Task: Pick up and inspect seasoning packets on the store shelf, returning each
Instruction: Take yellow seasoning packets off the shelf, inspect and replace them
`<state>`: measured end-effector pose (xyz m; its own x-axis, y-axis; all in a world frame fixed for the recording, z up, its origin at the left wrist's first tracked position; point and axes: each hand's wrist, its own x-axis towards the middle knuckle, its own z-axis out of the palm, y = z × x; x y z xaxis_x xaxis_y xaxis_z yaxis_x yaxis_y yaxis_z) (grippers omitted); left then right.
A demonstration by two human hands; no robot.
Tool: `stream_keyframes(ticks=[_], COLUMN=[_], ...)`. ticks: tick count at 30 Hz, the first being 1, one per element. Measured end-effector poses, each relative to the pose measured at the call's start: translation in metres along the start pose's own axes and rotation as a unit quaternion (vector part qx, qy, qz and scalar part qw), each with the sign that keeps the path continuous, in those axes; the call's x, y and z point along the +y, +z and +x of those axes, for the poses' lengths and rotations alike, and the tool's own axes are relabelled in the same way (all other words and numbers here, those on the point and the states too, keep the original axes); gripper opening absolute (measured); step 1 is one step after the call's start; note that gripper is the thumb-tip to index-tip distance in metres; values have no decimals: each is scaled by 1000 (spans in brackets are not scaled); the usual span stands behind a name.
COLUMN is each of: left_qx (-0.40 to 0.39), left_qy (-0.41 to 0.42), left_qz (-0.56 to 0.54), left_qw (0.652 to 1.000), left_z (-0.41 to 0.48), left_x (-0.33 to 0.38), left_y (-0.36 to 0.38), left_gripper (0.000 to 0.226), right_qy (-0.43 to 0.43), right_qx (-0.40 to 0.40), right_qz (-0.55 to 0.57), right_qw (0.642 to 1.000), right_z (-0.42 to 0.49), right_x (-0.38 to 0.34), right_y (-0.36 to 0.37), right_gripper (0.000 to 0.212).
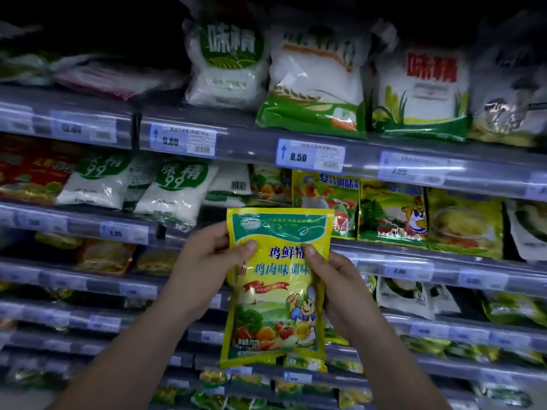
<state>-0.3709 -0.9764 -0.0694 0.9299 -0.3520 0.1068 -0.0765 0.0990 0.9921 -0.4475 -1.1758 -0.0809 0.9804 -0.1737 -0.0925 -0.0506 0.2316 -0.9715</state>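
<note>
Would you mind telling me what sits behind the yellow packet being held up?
Behind the yellow packet are shelf rails and more packets; whatever lies directly behind it is covered.

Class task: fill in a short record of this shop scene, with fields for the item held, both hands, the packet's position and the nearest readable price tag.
Item held: yellow chicken seasoning packet, upright, front facing the camera
Left hand: grips the packet's left edge
Right hand: grips its right edge
Position: held off the shelf
Price tag: 8.50
</note>
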Motion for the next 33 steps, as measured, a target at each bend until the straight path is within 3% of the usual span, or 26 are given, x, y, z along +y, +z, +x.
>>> stream_keyframes(ticks=[6, 10, 13, 16, 18, 22, 24, 26, 28, 30, 33], left_qx=[79, 65, 50, 6, -15, -8, 14, 38, 63, 101, 146], left_qy=[-57, -124, -131, -115, -108, -111, -115, -111, -98, -67, -5], left_qz=[-18, -131, -171, -191, -196, -192, -198, -176, -128, -73, 22], left_qw=[995, 981, 975, 975, 974, 975, 973, 977, 985, 990, 989], left_z=[1, 7, 6, 4, 4, 4, 6, 8, 10, 12, 14], left_x=[-2, 0, -1, -3, -4, -5, -3, -1, 2, 2, 10], left_y=[25, 31, 29, 25, 23, 20, 16, 11, 6, -2, -16], left_gripper=[17, 29, 37, 23, 25, 35, 44, 41, 26, 22, 15], right_qy=[34, 63, 66, 62, 61, 66, 58, 73, 59, 40, 3], right_qx=[-15, -10, -11, -20, -26, -46, -87, -132, -143, -124, -110], right_qz=[34, 81, 97, 104, 108, 75, 5, -104, -156, -175, -175], right_qw=[999, 995, 993, 992, 992, 994, 995, 983, 975, 976, 978], right_z=[5, 8, 8, 8, 11, 8, 5, 1, 2, 1, 6], right_x=[3, 1, -1, -2, 0, -1, 3, 8, 13, 11, 8], right_y=[-32, -41, -47, -50, -53, -57, -59, -57, -55, -48, -38], right_gripper=[26, 51, 47, 44, 45, 38, 39, 57, 56, 61, 84])
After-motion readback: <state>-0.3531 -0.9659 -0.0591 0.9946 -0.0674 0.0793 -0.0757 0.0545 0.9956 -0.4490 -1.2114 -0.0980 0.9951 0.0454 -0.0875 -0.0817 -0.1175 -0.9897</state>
